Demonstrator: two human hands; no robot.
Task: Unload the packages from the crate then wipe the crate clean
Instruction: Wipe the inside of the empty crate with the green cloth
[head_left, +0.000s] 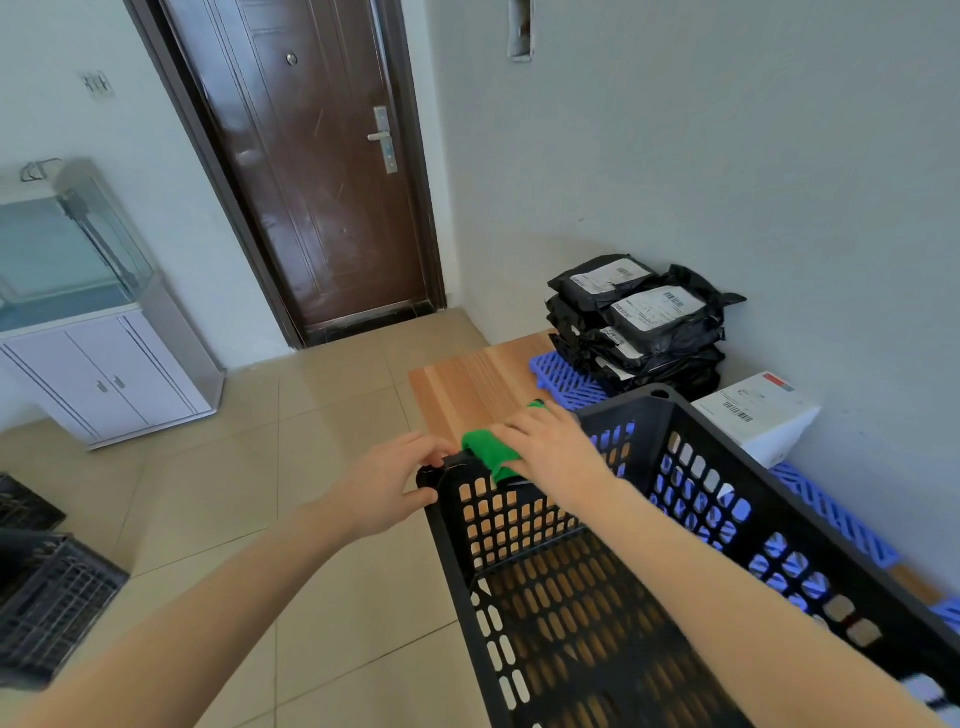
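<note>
A black perforated plastic crate (675, 519) stands on a wooden table (478, 379), with nothing visible inside it. My left hand (395, 483) grips the crate's far left corner. My right hand (550, 447) presses a green cloth (488, 452) onto the crate's far rim. A stack of black plastic packages (644, 322) with white labels rests on a blue slatted pallet (566, 376) at the table's far right. Beside the stack lies a white box package (758, 415).
A brown door (322, 171) stands ahead. At the left, a glass tank (62, 249) sits on a white cabinet (114, 379). Black crates (47, 603) lie on the tiled floor at the lower left. A grey wall (727, 156) borders the table on the right.
</note>
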